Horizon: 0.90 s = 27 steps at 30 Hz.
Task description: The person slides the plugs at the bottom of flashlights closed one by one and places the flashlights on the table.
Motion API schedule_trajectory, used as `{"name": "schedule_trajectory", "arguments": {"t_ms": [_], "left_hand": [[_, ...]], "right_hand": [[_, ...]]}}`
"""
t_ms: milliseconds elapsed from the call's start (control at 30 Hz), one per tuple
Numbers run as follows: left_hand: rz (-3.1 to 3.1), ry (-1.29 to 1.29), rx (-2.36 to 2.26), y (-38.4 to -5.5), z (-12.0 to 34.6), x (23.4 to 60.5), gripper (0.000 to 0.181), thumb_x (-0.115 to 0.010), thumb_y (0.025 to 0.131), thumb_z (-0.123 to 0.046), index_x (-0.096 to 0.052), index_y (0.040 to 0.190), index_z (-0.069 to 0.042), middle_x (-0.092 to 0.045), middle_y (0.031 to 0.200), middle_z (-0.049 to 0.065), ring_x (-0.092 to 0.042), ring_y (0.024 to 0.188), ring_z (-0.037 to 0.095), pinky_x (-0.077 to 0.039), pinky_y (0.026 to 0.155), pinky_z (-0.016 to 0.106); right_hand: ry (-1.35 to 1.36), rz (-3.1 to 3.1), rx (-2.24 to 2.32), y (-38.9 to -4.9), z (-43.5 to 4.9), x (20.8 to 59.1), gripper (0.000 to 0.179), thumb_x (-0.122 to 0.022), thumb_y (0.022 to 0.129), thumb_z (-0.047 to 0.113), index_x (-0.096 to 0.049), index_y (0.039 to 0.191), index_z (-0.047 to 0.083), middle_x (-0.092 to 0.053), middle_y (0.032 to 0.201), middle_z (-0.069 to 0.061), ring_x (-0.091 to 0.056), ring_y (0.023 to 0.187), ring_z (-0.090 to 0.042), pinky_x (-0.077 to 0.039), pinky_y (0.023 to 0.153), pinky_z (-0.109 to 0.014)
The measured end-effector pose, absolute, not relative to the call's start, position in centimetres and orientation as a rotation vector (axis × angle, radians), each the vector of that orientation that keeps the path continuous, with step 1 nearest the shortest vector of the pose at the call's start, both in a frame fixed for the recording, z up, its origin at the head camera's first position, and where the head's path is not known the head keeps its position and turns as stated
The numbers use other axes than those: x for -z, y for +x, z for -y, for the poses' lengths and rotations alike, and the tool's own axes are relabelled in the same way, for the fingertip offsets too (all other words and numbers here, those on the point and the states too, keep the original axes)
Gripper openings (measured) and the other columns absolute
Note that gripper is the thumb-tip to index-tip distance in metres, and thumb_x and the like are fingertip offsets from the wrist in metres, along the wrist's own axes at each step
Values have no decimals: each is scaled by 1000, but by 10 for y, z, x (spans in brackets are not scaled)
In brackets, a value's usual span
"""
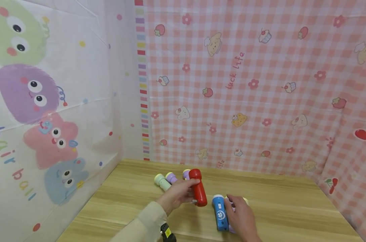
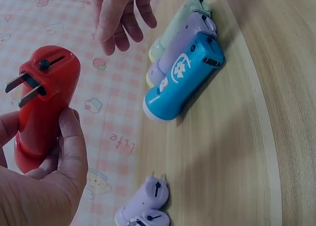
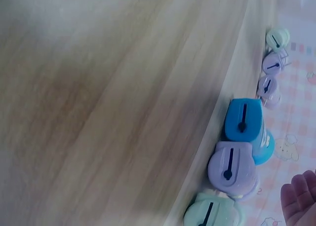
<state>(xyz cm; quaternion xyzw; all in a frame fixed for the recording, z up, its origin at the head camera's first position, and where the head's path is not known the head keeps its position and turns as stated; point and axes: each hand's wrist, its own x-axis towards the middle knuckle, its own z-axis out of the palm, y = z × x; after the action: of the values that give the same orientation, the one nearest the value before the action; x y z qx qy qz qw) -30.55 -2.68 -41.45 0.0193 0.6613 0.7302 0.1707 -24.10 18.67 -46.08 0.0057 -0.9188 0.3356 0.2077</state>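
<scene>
My left hand [image 1: 179, 194] grips a red flashlight [image 1: 200, 192] by its body, raised off the table with the wide head pointing away from me. Two metal plug prongs [image 2: 30, 95] stick out at its tail in the left wrist view. My right hand [image 1: 242, 215], fingers loosely bent and holding nothing, hovers over a row at the right: a blue flashlight [image 1: 219, 215] with a white emblem, a purple flashlight [image 2: 178, 44] and a pale green flashlight [image 2: 186, 19]. In the head view this hand hides much of the purple and green ones.
Behind my left hand lie a pale green flashlight [image 1: 161, 181] and two purple ones, including one purple flashlight [image 1: 171, 177] beside it; the red one partly covers the other. Patterned cloths hang along the back and sides of the wooden table [image 1: 279, 198].
</scene>
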Motion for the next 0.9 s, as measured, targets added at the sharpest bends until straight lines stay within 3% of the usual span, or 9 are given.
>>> {"name": "schedule_trajectory", "arguments": {"t_ms": [200, 400, 600, 767, 900], "left_hand": [[-1863, 63, -2080, -306, 24, 415, 49, -64, 94, -26, -51, 123, 11, -68, 100, 17, -68, 84, 24, -58, 77, 38], [-1824, 121, -2100, -307, 21, 417, 42, -66, 95, -23, -59, 117, 11, -71, 92, 14, -69, 81, 22, -58, 78, 38], [-1813, 140, -2104, -306, 21, 417, 40, -67, 95, -23, -62, 116, 10, -72, 92, 14, -69, 81, 21, -58, 78, 38], [-1778, 127, -2136, -306, 20, 417, 40, -65, 96, -21, -58, 119, 11, -71, 91, 13, -68, 79, 20, -58, 79, 38], [-1758, 123, -2148, -306, 20, 418, 42, -64, 97, -21, -55, 122, 11, -71, 94, 14, -68, 80, 20, -58, 81, 39]], "right_hand": [[107, 2548, -939, -239, -176, 460, 29, -63, 99, 22, -69, 119, 2, -67, 102, -5, -65, 90, -19, -54, 78, -40], [349, 2364, -965, -239, -169, 466, 23, -71, 92, 16, -72, 111, 4, -68, 97, -1, -62, 81, -9, -53, 67, -27], [545, 2270, -971, -237, -164, 469, 27, -77, 84, 11, -72, 110, 7, -68, 99, 6, -63, 82, -10, -54, 70, -29], [508, 2363, -977, -235, -158, 466, 34, -80, 83, 26, -71, 114, 14, -65, 97, 14, -59, 82, -7, -54, 71, -31], [435, 2438, -955, -233, -152, 463, 40, -79, 84, 35, -70, 117, 15, -66, 93, 11, -57, 78, -5, -52, 67, -29]]}}
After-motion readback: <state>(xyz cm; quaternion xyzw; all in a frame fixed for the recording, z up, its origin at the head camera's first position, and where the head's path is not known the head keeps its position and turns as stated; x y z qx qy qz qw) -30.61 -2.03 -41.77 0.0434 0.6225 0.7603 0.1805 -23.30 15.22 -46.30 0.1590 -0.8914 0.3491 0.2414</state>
